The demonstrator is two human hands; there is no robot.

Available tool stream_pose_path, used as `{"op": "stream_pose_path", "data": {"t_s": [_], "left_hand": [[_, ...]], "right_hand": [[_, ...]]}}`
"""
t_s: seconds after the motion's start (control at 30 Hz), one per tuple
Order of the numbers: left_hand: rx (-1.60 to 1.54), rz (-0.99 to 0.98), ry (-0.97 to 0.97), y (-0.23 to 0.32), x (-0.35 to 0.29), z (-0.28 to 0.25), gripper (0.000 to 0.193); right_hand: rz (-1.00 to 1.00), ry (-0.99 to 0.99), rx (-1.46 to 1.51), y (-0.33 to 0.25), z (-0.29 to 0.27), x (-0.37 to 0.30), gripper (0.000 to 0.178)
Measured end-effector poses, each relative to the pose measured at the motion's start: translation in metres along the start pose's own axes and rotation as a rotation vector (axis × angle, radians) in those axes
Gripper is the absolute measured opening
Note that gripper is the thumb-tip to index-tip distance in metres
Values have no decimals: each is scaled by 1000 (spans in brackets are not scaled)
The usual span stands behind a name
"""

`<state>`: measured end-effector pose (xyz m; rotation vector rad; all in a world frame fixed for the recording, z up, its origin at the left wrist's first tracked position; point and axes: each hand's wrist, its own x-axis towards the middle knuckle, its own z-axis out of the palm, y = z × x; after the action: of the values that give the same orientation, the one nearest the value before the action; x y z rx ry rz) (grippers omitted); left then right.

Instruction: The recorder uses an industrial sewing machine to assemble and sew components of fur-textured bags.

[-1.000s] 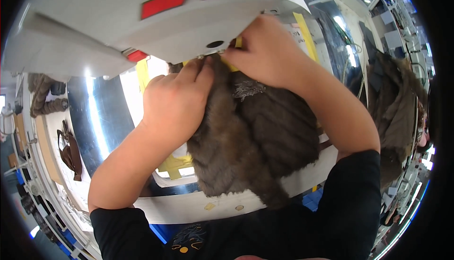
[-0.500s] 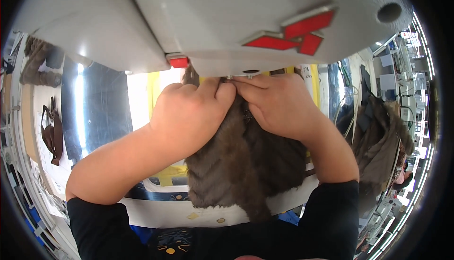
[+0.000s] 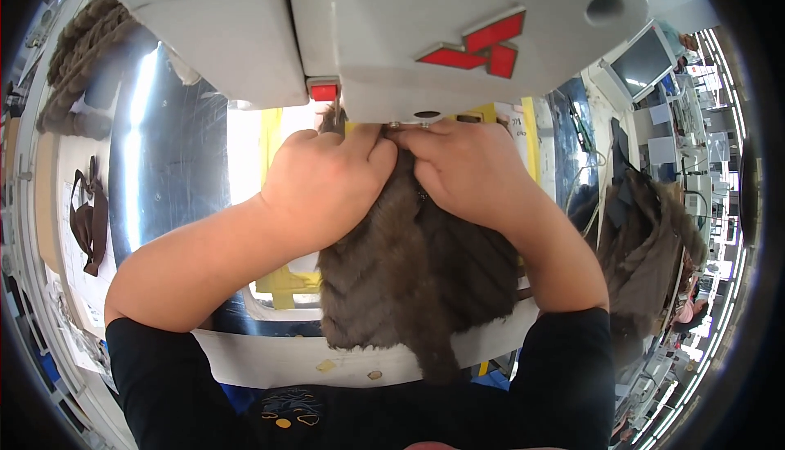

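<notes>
Fur strip (image 3: 401, 245): While its length runs far-near, the shaggy end points near.
Left hand (image 3: 331, 173), right hand (image 3: 474, 168): touching; grip unclear.

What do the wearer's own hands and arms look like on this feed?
The left hand and right hand are ungloved, with no rings or watch visible. No cables run along the bare forearms. Black sleeves end near the elbows, without visible markings.

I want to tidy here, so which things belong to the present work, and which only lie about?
In use: brown fur piece; grey machine head.
Apparently lying about: fur bundle, upper left; brown strap-like piece, left; fur garment, right.
</notes>
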<state>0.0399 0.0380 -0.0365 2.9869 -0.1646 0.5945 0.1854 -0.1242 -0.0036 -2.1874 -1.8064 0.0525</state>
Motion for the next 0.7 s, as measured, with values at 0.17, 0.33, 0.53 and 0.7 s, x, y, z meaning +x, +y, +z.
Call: {"op": "stream_pose_path", "data": {"t_s": [0.17,0.33,0.53,0.7], "left_hand": [[-4,64,14,0,0,0,22],[58,13,-6,2,-1,1,22],[27,-3,17,1,-1,2,19],[28,-21,-49,3,2,-2,18]], "right_hand": [[21,-69,-18,-1,-6,-1,27],[10,-33,16,0,-2,1,25],[17,-19,38,-2,-3,1,24],[3,20,34,1,3,0,19]]}}
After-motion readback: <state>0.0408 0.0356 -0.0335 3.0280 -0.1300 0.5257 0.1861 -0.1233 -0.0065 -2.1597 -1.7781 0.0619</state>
